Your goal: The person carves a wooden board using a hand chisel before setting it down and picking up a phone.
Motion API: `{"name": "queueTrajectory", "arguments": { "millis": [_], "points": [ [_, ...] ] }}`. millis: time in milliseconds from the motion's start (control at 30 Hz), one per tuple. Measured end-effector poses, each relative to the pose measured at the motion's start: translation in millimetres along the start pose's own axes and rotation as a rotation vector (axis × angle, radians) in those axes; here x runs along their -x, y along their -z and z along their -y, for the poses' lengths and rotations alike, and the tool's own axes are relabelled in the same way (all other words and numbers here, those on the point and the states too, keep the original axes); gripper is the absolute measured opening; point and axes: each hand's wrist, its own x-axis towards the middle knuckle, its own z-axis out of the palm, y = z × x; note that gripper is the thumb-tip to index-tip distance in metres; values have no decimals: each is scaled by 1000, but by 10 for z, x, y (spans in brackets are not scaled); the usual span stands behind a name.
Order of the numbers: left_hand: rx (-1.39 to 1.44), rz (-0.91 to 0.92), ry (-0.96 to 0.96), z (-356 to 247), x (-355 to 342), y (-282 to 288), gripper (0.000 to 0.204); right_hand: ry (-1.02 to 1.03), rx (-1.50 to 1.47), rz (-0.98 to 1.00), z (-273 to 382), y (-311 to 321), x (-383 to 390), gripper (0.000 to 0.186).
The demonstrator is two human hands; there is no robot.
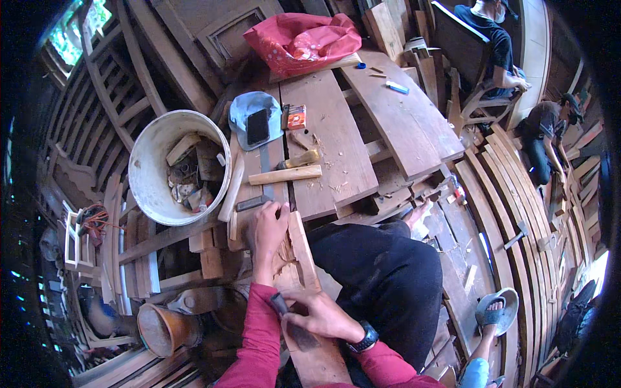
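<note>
A carved wooden piece (303,249) lies lengthwise in front of me, with rough hollowed relief near its far end. My left hand (267,227) is closed on its far left edge. Nearer to me, my right hand (318,315) grips a dark, flat, block-like tool (279,304) resting on the lower part of the wood; its exact kind cannot be told. Just past my left fingers lies a dark rectangular block (253,203). Beyond it are a short wooden strip (284,175) and a wooden-handled tool (301,160).
A white bucket (139,174) holding scraps stands at left. On the plank bench (330,129) lie a blue cap (239,107), a phone (258,126), a small red box (296,116) and a red bag (310,42). Two people work at right beside long curved timbers (504,194).
</note>
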Motion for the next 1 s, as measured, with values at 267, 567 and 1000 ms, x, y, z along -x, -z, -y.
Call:
{"name": "queueTrajectory", "arguments": {
  "millis": [267,567,1000],
  "points": [
    [34,15,-5,41,15,-25,32,113,-20,-99,-31,-16,2,43],
    [52,-41,-32,53,17,-59,32,35,-19,-107,-58,-14,-14,45],
    [36,52,32,-1,-5,-32,33,-74,8,-153,-11,78,21,44]
  ]
}}
